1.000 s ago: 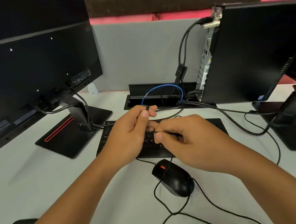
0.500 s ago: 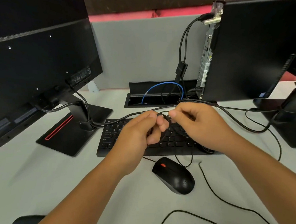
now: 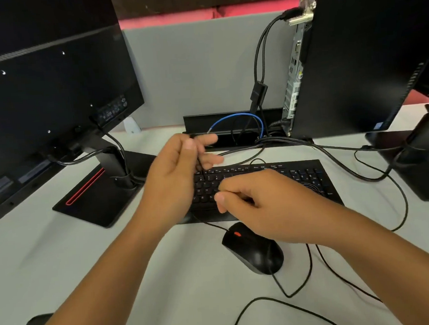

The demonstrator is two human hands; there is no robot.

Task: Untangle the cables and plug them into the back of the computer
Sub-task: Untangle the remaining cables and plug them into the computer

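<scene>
My left hand (image 3: pixel 178 170) is raised over the left end of the black keyboard (image 3: pixel 298 176) and pinches a thin black cable (image 3: pixel 200 167) between thumb and fingers, its dark plug end at my fingertips. My right hand (image 3: pixel 257 205) hovers lower over the keys and pinches the same thin cable with thumb and forefinger. Loose black cable loops (image 3: pixel 288 294) trail over the table near the black mouse (image 3: pixel 255 251). The black computer tower (image 3: pixel 358 58) stands at the right rear, its port panel (image 3: pixel 294 73) facing left with two cables plugged in at the top.
A black monitor (image 3: pixel 51 92) on a red-striped stand fills the left. A second monitor stand (image 3: pixel 421 153) is at the right edge. A cable tray (image 3: pixel 230 120) with a blue cable (image 3: pixel 235 116) sits at the back by the grey partition. Thicker black cables (image 3: pixel 334 154) cross behind the keyboard.
My hands have drawn apart: the left rose up and back with the cable end, the right dropped toward the keyboard's front. The loose cable by the mouse has shifted.
</scene>
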